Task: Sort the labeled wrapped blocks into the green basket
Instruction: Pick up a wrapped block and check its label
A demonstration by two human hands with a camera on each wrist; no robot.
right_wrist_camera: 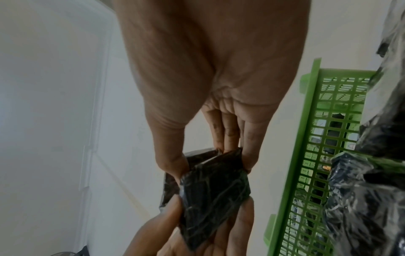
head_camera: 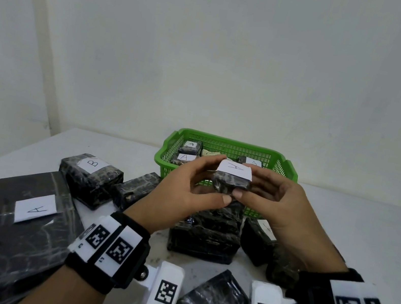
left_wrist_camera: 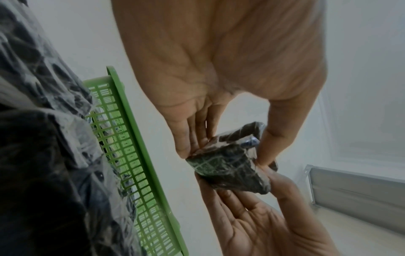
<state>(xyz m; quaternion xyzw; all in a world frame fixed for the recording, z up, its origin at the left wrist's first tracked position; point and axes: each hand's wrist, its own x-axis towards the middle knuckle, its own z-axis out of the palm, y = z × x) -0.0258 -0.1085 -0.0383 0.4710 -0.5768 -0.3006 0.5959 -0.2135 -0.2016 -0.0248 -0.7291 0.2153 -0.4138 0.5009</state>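
i hold a small wrapped block (head_camera: 231,184) labeled a between both hands, raised just in front of the green basket (head_camera: 282,166). my left hand (head_camera: 187,189) pinches its left end with thumb and fingers, my right hand (head_camera: 276,202) pinches the right end. other a blocks (head_camera: 189,147) lie in the basket; a b block (head_camera: 90,178) sits on the table (head_camera: 367,234).

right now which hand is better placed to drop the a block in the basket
Right, narrowly. Both hands pinch the block labelled A, but the right hand sits over the green basket, while the left hand hangs beside its near-left corner.
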